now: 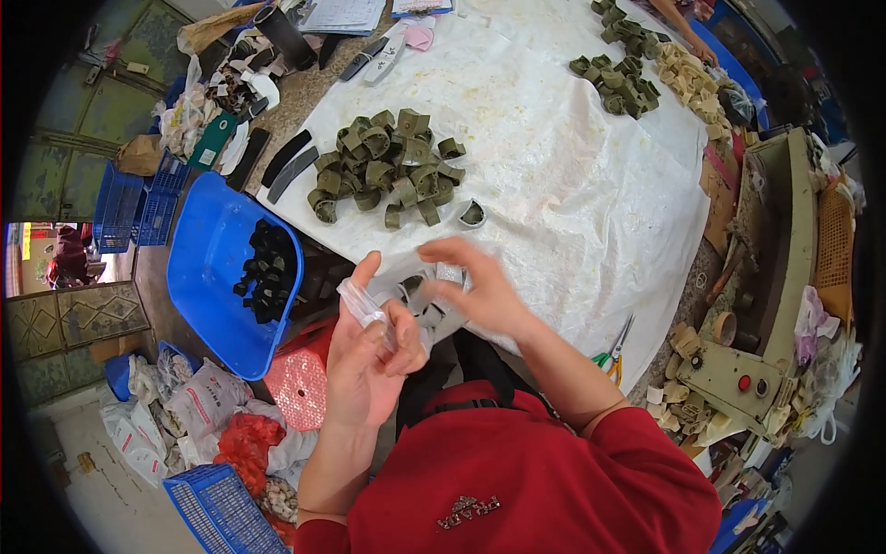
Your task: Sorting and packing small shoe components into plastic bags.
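Observation:
My left hand (362,360) is closed on a clear plastic bag (446,325), its gathered white edge pinched between the fingers. Some dark curved pieces show through the film. Over the bag's mouth, at the table's near edge, my right hand (484,291) has its fingers curved and apart, partly blurred, with nothing visible in them. Just beyond my hands lies a heap of olive-green curved loops (392,166), stiff and strap-like. One loose green loop (472,214) sits apart from that heap, close to my right hand.
A white sheet (554,185) covers the table. At left stands a blue tub (208,268) with black pieces. Scissors (616,351) lie at the right edge. More green loops (618,83) and beige pieces (692,88) lie far right, near another person's arm (688,32).

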